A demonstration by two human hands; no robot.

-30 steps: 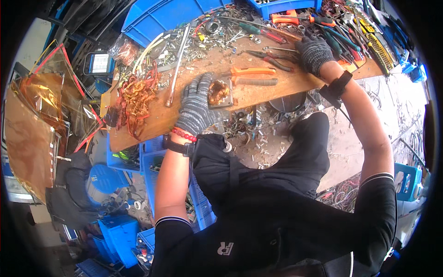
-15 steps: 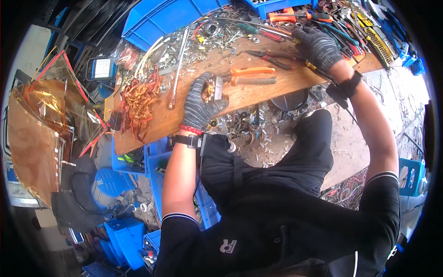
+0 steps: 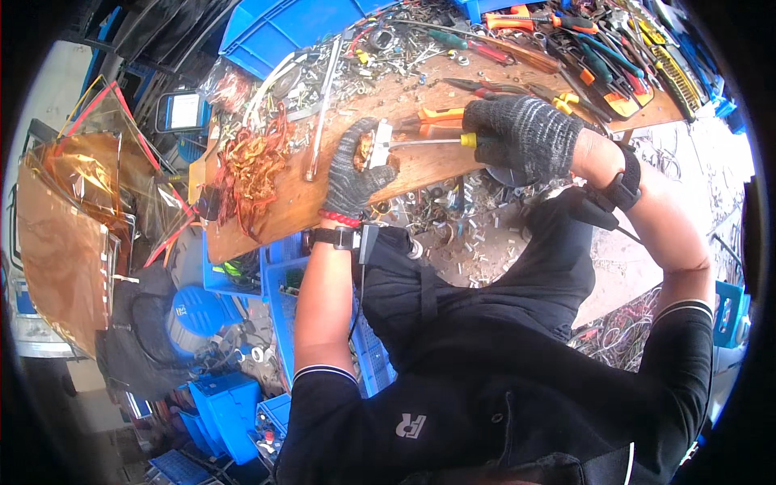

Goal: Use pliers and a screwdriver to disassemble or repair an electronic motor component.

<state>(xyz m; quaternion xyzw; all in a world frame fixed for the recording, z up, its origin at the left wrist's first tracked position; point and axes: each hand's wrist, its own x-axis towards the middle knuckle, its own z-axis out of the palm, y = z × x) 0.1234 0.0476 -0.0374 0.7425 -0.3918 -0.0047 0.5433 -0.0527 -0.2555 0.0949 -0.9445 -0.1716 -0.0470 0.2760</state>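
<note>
My gloved left hand is closed around a small silvery block with copper-coloured parts on its palm side. It is too small to tell its kind. In my gloved right hand is a screwdriver, its yellow collar showing at the fingers and its thin metal shaft pointing left. The shaft's tip reaches the block; whether it is inserted I cannot tell. The fingers hide most of the handle. Just beyond the shaft lie orange-handled pliers, partly covered by my right hand. Dark-jawed pliers rest farther back.
Copper and red scrap strips lie on the wooden bench at left, beside a long metal rod. Loose screws and metal bits spread behind. Hand tools crowd the far right. A blue bin stands at the back.
My right hand has come left and nearer from the tools at the back right, bringing the screwdriver to the block. My left hand still holds the block in about the same place.
</note>
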